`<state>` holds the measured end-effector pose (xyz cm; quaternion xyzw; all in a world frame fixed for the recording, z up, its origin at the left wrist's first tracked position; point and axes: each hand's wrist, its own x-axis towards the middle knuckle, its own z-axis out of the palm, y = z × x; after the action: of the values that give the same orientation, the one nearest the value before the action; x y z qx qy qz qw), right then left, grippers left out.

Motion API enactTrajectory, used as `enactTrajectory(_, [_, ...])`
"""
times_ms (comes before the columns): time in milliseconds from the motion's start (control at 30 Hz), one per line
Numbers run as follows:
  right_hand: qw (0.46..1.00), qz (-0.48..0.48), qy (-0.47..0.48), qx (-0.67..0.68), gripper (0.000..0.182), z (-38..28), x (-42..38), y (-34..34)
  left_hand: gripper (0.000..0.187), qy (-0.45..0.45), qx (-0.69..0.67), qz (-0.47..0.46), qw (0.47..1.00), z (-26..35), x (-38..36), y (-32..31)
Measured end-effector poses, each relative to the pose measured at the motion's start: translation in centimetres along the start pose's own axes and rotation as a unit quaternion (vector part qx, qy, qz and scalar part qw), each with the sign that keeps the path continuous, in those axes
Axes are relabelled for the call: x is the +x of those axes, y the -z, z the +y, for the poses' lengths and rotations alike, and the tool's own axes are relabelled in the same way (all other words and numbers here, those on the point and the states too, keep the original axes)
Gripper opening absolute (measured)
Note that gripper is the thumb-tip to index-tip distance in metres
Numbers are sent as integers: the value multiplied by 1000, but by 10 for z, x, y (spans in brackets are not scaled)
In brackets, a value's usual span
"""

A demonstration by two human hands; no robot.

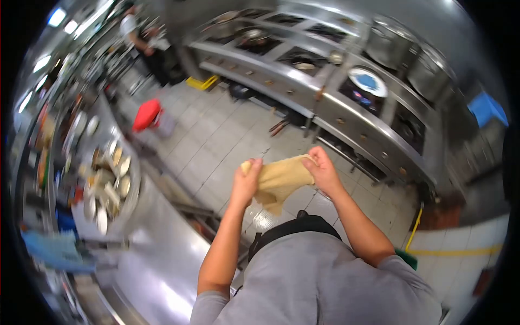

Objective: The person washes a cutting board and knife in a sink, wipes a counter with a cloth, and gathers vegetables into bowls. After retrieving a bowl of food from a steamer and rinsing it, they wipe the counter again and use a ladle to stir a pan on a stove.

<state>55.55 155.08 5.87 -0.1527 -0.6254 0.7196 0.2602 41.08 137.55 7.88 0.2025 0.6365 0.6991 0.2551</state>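
Note:
A yellowish-tan cloth point(284, 177) is stretched between my two hands in front of my waist, above the tiled floor. My left hand point(247, 184) grips its left edge, thumb on top and fingers curled behind. At the upper right corner, my right hand point(322, 170) pinches the cloth between thumb and fingers. The lower part hangs loose and ends in an uneven point. Some of my left fingers are hidden behind the fabric.
A steel stove point(254, 67) runs along the far side, with a white plate point(368, 81) and large pots point(391, 43) on it. A steel counter point(157, 238) at left bears several ladles and spoons point(111, 181). A red-lidded bin point(147, 115) and a person point(142, 40) stand beyond.

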Motion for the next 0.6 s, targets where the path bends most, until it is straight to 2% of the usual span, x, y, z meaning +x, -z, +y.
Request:
enactTrajectory(33, [999, 37, 14, -4, 11, -14, -5, 6, 23, 12, -18, -48, 999, 9, 8, -6])
enactTrajectory(67, [999, 36, 12, 9, 8, -29, -15, 14, 23, 13, -15, -89, 996, 17, 15, -15])
enactTrajectory(100, [999, 36, 10, 21, 7, -41, -28, 25, 19, 21, -39, -165, 985, 23, 20, -26])
enactTrajectory(167, [995, 103, 3, -7, 8, -59, -65, 51, 16, 43, -61, -289, 954, 37, 21, -50])
enactTrajectory(233, [982, 184, -13, -32, 10, -67, -119, 69, 14, 77, -11, -332, 940, 44, 9, -79])
enactTrajectory(267, [975, 220, -12, -36, 9, -69, -146, 72, 14, 88, -10, -385, 919, 38, 2, -94])
enactTrajectory(333, [953, 302, -13, -34, 10, -66, -199, 74, 17, 42, 37, -424, 904, 26, -23, -129])
enactTrajectory(367, [938, 346, -13, -25, 11, -59, -223, 71, 17, 48, 30, -476, 878, 21, -47, -151])
enactTrajectory(433, [924, 379, 35, 26, 19, -64, -261, 45, 23, 20, 50, -495, 867, 14, -106, -183])
enactTrajectory(500, [881, 412, 117, -200, 31, -80, -287, 22, 30, 7, 34, -590, 806, 10, -151, -202])
enactTrajectory(533, [855, 458, 118, -213, 31, -95, -313, 17, 37, -15, 20, -632, 774, 10, -173, -209])
enactTrajectory(600, [800, 483, 95, -343, 42, -121, -366, 3, 46, 139, -81, -731, 664, 33, -215, -218])
